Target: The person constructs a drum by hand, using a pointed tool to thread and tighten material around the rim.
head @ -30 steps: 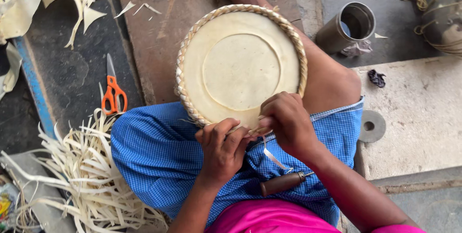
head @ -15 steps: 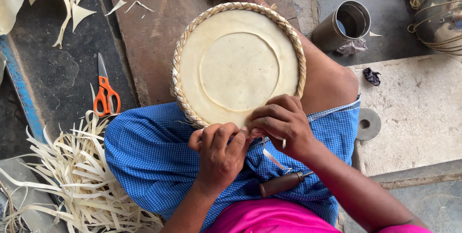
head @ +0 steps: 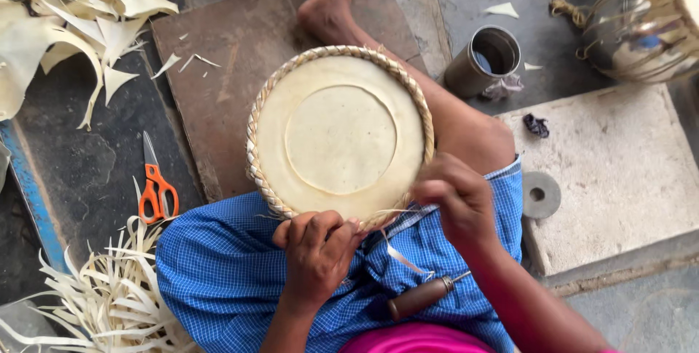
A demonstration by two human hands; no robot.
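Pale, smooth round leaf tray with braided rim [head: 340, 138]: my left hand [head: 318, 251] grips its edge, my right hand [head: 459, 196] pinches a thin strip [head: 393, 214].

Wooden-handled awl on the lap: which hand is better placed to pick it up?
Right, probably. The right hand hovers just above the awl and pinches only a thin strip; the left hand grips the woven tray rim.

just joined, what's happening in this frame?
A person sits on the floor with a round drumhead, rimmed in braided pale strips, resting on their lap. The left hand grips its near edge; the right hand pinches a thin pale strip at the rim beside it. A wooden-handled awl lies on the blue checked cloth over the lap. Orange scissors and a heap of cut strips lie on the person's left, a metal cup on the right.
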